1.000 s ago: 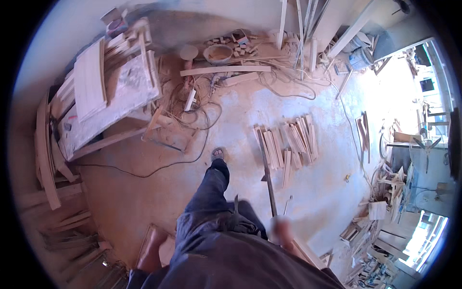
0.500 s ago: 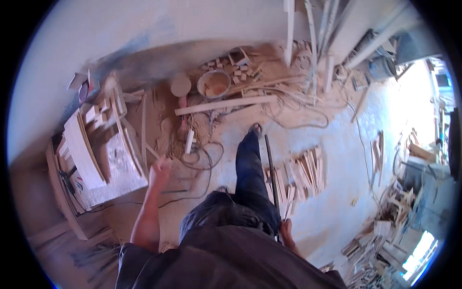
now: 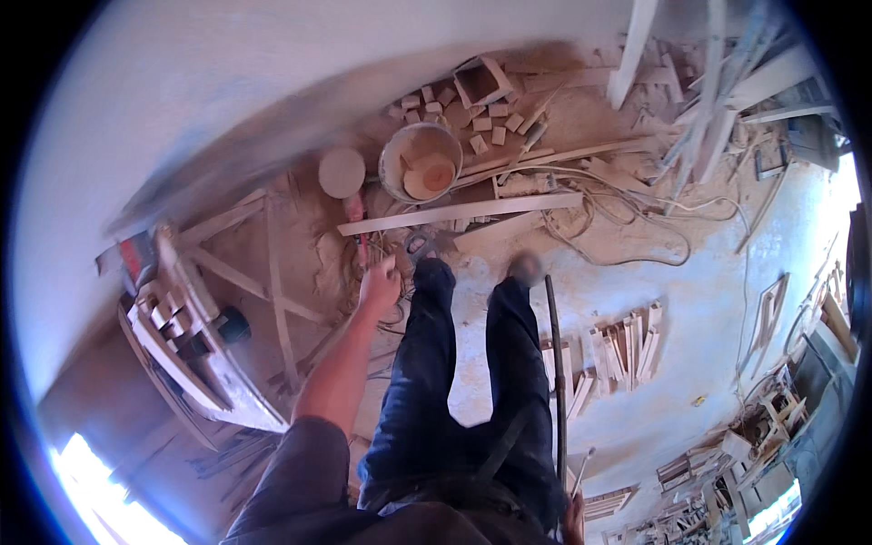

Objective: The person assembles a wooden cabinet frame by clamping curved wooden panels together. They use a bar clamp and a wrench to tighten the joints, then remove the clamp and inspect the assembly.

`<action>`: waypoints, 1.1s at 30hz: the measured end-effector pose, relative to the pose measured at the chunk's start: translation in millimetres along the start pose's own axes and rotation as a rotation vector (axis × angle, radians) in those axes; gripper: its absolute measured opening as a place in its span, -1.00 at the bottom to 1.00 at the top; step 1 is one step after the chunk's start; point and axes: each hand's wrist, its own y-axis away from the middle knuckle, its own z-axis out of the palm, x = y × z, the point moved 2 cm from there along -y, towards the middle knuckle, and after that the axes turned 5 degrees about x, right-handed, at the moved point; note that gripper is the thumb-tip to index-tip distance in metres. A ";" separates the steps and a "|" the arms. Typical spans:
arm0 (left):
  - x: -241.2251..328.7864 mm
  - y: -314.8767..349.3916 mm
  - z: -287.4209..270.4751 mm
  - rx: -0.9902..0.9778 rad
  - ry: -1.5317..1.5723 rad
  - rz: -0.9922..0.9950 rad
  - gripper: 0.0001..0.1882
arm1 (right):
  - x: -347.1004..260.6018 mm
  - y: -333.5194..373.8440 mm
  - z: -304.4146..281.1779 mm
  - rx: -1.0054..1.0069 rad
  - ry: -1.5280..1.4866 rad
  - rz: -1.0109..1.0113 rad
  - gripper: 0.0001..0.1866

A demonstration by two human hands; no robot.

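Note:
My left hand (image 3: 380, 283) is stretched forward above the floor, beside my left leg. Its fingers look loosely bent and slightly apart, with nothing visible in them. A red tool (image 3: 356, 211) lies just beyond it, by a long pale board (image 3: 463, 213). Low at the right, my right hand (image 3: 574, 520) shows only in part, its fingers closed around a long dark bar (image 3: 557, 363) that runs forward along my right leg. Close to that hand a thin rod with a pale tip (image 3: 581, 468) sticks out; whether I hold it too I cannot tell.
A round bucket (image 3: 421, 163) with wood pieces stands ahead, near small blocks (image 3: 495, 123) and an open wooden box (image 3: 481, 82). A cable (image 3: 636, 262) loops across the floor. Wood strips (image 3: 627, 350) lie at the right; a wooden frame piece (image 3: 195, 354) stands left.
I have stepped forward, and the bucket and board are nearer. My left hand has moved forward and right in view. The dark bar has come along with my right hand.

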 end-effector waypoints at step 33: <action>20.1 -260.7 6.0 -0.268 0.709 -0.197 -0.87 | 22.4 44.2 146.7 0.073 -0.312 0.258 -0.72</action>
